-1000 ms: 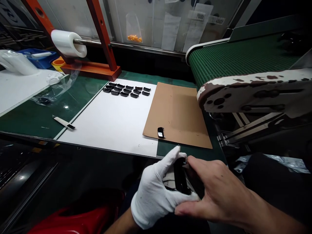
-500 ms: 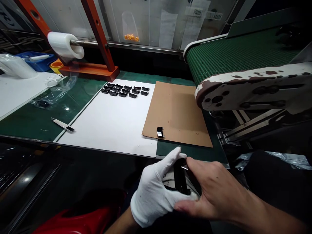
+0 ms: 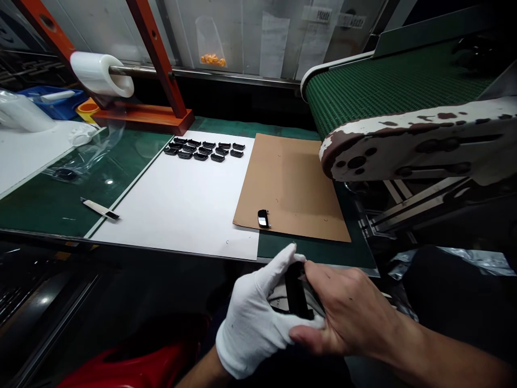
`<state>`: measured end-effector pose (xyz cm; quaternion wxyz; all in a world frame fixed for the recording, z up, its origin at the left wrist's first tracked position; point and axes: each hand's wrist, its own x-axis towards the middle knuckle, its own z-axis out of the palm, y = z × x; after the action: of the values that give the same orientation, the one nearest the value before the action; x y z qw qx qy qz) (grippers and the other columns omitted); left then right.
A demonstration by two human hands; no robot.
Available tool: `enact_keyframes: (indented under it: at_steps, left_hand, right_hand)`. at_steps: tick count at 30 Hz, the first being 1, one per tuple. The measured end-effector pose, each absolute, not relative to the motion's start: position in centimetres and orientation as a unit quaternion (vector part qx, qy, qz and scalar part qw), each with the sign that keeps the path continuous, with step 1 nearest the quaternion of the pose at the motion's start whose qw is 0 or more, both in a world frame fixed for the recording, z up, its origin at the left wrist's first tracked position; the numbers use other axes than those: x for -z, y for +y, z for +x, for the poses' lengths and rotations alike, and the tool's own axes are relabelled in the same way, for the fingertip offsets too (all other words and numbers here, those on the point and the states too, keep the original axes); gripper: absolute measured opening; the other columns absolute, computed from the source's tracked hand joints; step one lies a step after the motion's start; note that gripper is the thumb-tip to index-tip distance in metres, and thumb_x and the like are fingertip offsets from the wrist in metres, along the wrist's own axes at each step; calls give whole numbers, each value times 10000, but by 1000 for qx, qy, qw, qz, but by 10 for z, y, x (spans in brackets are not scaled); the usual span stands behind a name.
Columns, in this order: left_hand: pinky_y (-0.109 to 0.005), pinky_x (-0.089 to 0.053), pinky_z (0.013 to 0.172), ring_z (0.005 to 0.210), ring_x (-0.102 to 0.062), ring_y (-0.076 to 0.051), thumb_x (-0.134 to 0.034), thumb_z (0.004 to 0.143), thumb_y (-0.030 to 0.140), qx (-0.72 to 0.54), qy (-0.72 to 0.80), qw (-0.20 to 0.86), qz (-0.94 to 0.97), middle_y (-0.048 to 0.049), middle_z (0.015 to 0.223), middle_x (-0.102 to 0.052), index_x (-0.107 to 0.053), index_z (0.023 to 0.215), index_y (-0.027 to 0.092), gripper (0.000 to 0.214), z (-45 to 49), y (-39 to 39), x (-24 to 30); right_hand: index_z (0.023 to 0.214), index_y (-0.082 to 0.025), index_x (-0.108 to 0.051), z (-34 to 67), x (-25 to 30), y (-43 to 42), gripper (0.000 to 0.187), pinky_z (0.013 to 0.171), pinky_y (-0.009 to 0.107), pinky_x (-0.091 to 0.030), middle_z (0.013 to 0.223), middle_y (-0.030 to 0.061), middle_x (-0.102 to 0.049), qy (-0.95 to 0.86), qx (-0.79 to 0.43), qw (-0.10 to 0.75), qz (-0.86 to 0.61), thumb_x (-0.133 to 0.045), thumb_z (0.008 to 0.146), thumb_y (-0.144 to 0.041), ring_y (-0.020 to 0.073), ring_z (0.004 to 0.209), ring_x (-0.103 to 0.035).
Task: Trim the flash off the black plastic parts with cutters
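Observation:
My left hand [image 3: 252, 318], in a white glove, grips a black plastic part [image 3: 297, 293] between thumb and fingers, in front of the table's edge. Bare, my right hand [image 3: 347, 312] closes on the same part from the right, its thumb by the lower end and its fingertips by the upper end. Fingers hide much of the part. Beyond the hands, a small glossy black piece [image 3: 263, 218] lies near the front edge of a brown cardboard sheet [image 3: 291, 183]. Several black plastic pieces [image 3: 201, 157] lie in rows at the back of a white sheet [image 3: 181, 199].
A white-handled cutter [image 3: 100, 208] lies on the green table at left. Behind it, a roll of clear film [image 3: 100, 75] hangs on an orange stand [image 3: 141, 116]. A green conveyor belt [image 3: 396, 81] overhangs the right side. A red stool [image 3: 133, 361] is below left.
My view has shifted slightly, moving the table things a little left in the picture. Both hands keep hold of the black part, with the right fingers shifted slightly on it.

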<state>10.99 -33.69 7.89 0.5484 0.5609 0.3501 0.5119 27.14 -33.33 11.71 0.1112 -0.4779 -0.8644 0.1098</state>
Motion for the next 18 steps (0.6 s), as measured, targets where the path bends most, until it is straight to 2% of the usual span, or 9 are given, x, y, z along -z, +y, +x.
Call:
enact_keyframes:
  at_steps: [10,18]
  left_hand:
    - [-196,-539,913,966,-686,-194,-846,557,91,-518,348,545,560,-15,1151,-688,-525,1319,215,837,108,-337,-75]
    - [-223,-574,871,956,-693,-223,-838,564,101,-501,364,570,539,-61,1139,-694,-550,1292,143,783,110,-335,-76]
  right_hand:
    - [768,-128,-586,269,-113,-333,801,471,299,-384,593,59,-591,-872,-61,133,-467,-86,831,-751,203,522,-612]
    - [664,-154,-561,269,-109,-334,753,414,293,-285,533,35,-549,-878,-3,132,-460,-76,874,-690,169,436,-556]
